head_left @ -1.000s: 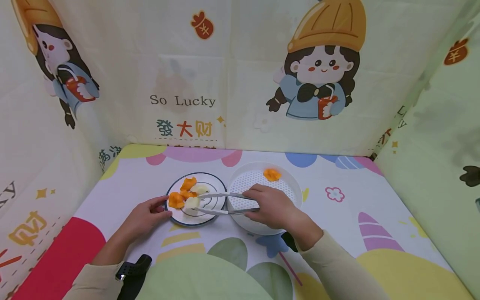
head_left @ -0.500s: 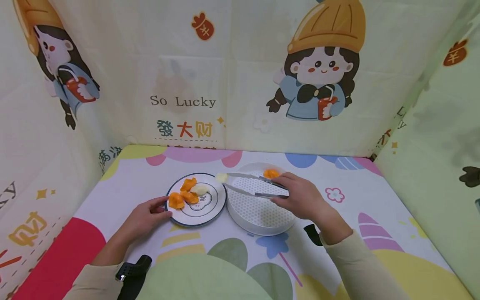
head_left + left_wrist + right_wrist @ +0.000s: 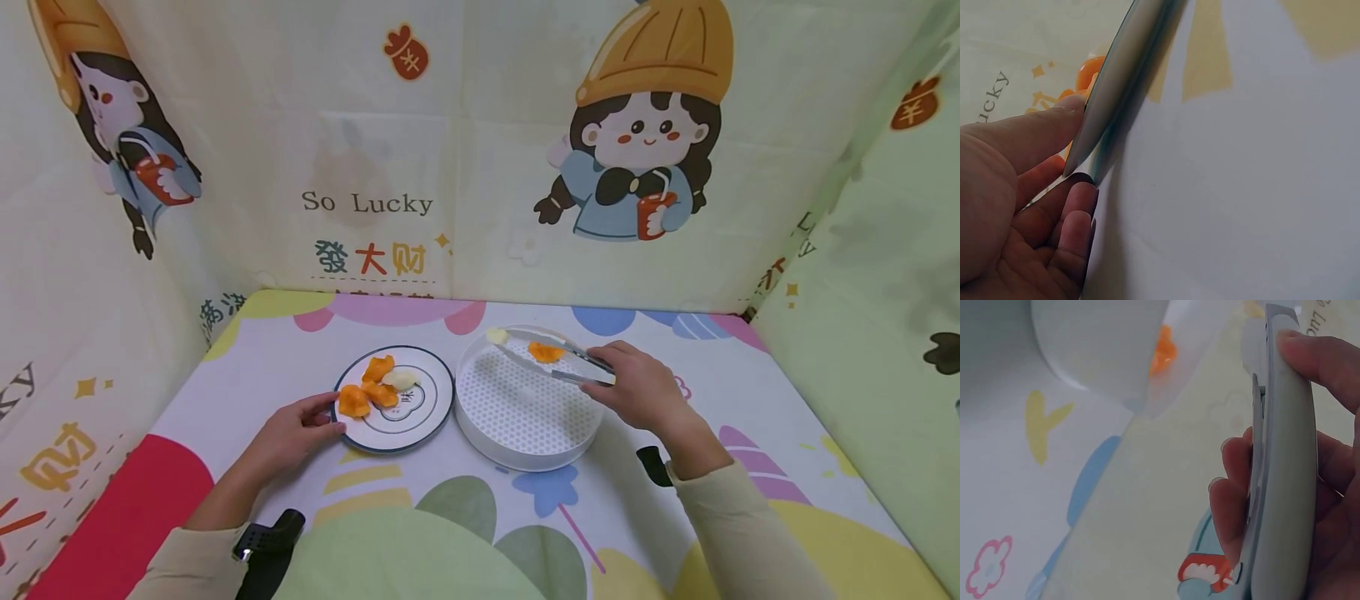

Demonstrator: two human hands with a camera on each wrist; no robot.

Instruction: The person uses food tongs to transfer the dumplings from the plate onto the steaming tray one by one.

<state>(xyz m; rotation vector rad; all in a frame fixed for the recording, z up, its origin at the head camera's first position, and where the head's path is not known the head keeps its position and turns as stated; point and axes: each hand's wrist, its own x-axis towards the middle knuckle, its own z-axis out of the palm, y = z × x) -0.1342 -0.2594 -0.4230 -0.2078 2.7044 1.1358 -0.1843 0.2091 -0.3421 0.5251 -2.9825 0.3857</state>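
Observation:
My left hand (image 3: 296, 433) pinches the left rim of a white plate (image 3: 429, 417) with a dark blue edge, the thumb on top and fingers beneath. Several orange pieces (image 3: 353, 401) and one pale piece (image 3: 401, 380) lie on the plate. With my right hand (image 3: 645, 390) I grip metal tongs (image 3: 1285, 462), whose tips hold another pale piece (image 3: 496, 336) over the back left of a round white tray (image 3: 517, 457) with a perforated bottom. One orange piece (image 3: 546, 352) sits at the tray's back, partly behind the tongs. What kind of food the pieces are is unclear.
Plate and tray stand side by side, nearly touching, on a colourfully printed tablecloth (image 3: 465, 542). A printed cloth wall (image 3: 495, 167) rises behind the table, with further cloth walls at left and right.
The tongs have lifted a pale piece off the plate and carried it right and back, over the tray. My right hand has moved right; my left hand stays at the plate's rim.

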